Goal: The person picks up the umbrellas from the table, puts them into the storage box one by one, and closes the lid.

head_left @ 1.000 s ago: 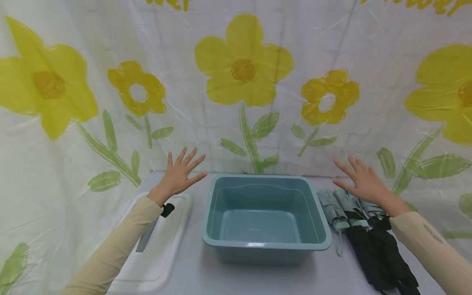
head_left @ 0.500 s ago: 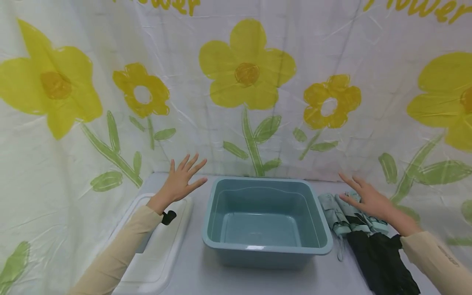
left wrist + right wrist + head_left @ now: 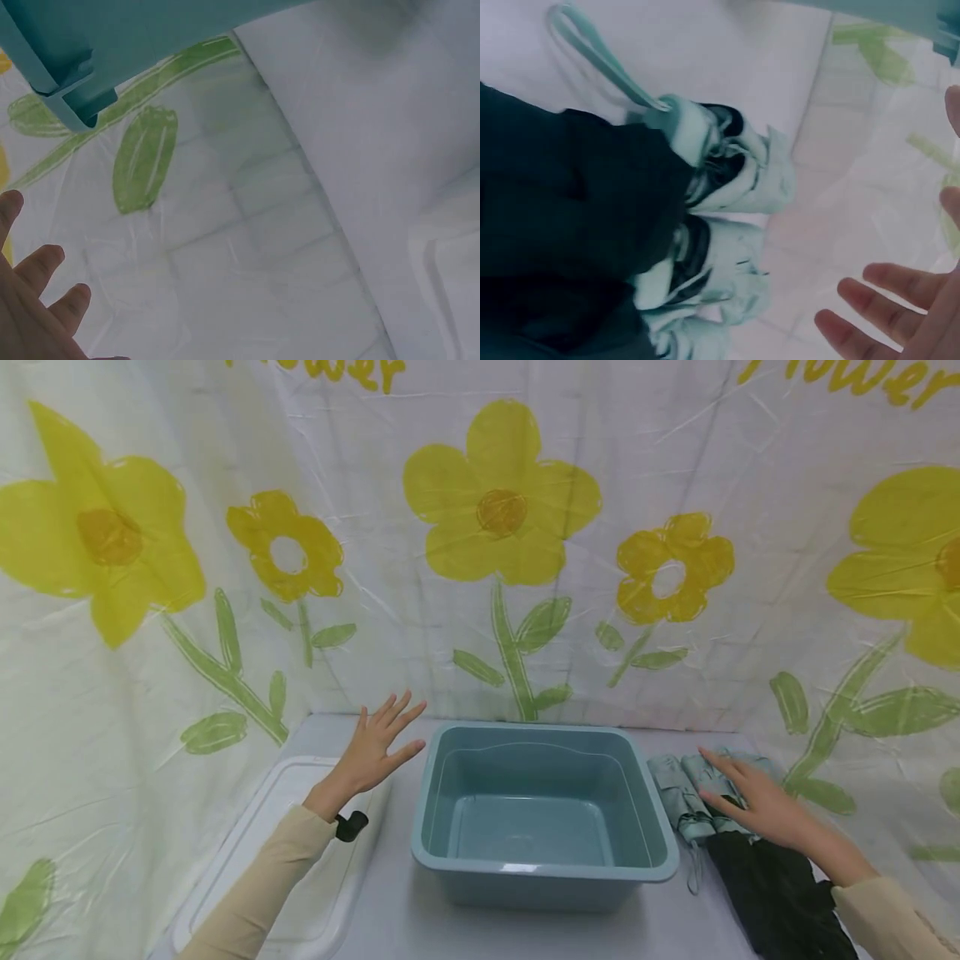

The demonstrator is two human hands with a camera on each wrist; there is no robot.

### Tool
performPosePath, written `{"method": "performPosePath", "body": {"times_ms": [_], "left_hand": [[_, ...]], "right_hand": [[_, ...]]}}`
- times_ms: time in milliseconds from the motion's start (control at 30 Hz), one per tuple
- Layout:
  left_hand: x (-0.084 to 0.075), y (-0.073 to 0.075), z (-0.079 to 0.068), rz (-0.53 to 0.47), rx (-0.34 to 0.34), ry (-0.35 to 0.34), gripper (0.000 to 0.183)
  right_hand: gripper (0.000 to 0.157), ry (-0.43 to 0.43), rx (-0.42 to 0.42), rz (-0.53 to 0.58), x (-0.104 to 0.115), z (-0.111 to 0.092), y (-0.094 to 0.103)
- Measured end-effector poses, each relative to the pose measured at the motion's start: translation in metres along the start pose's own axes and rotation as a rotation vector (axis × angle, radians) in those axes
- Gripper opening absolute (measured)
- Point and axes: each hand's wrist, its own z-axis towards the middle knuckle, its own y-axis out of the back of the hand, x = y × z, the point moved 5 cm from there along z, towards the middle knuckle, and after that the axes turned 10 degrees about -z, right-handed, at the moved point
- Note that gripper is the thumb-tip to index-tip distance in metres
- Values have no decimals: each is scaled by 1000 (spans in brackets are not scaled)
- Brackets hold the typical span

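My left hand (image 3: 372, 754) hovers with fingers spread near the left rim of a blue-grey plastic basin (image 3: 543, 870), holding nothing. In the left wrist view, its fingertips show at the lower left, apart from the basin (image 3: 165, 37). My right hand (image 3: 765, 802) is over several pale green rolled items, which look like folded umbrellas (image 3: 678, 793). Its fingers are extended and grip nothing. The right wrist view shows these rolls (image 3: 742, 172) side by side, one with a loop strap (image 3: 604, 52). Black fabric bundles (image 3: 765, 885) overlap their near ends, partly hidden by the right forearm.
A white rectangular lid or shallow box (image 3: 307, 893) lies left of the basin, under the left forearm. All stand on a white-covered table (image 3: 397, 927). A flower-printed curtain (image 3: 420, 643) hangs behind the table's back edge.
My right hand has come down and nearer, from above the pale green rolls to over them. My left hand has lowered slightly. The view has tilted up a little.
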Motion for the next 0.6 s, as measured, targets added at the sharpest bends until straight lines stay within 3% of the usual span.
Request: {"method": "performPosePath", "body": {"times_ms": [333, 600], "left_hand": [[-2, -10, -11, -133, -25, -12, 59], [-1, -24, -16, -214, 2, -11, 59]], "right_hand": [[63, -50, 31, 30, -5, -20, -10], [59, -47, 33, 53, -5, -43, -26]]}}
